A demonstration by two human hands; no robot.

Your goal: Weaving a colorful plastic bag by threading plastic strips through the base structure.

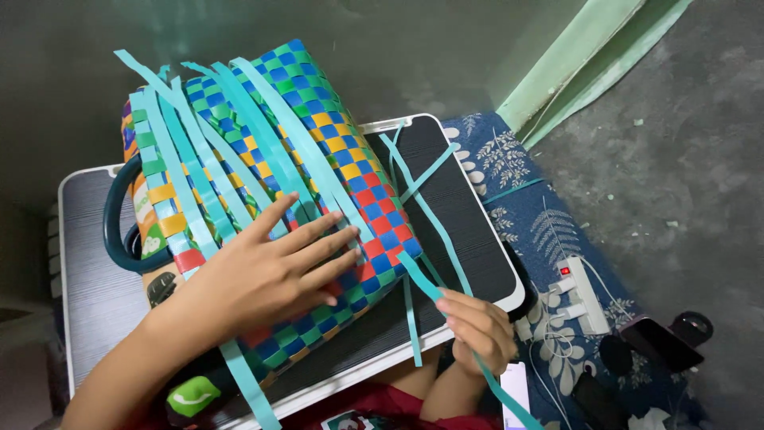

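Teal plastic strip (446,299) pinched in closed fingers of right hand (477,328), lower centre of frame, leading up to edge of woven basket (318,159). Left hand (267,275) spread flat and open on basket side, pressing down, gripping nothing. Basket lying on dark lap table (469,231), centre left; walls already woven in blue, green, yellow, red checks. Many loose teal strips (199,167) not yet tucked, sticking out toward upper left. Farther right, white power strip (577,291) on blue patterned cloth (533,215).

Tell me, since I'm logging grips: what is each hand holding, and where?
The right hand pinches a teal strip partway along. The left hand holds nothing, lying flat on the woven basket.
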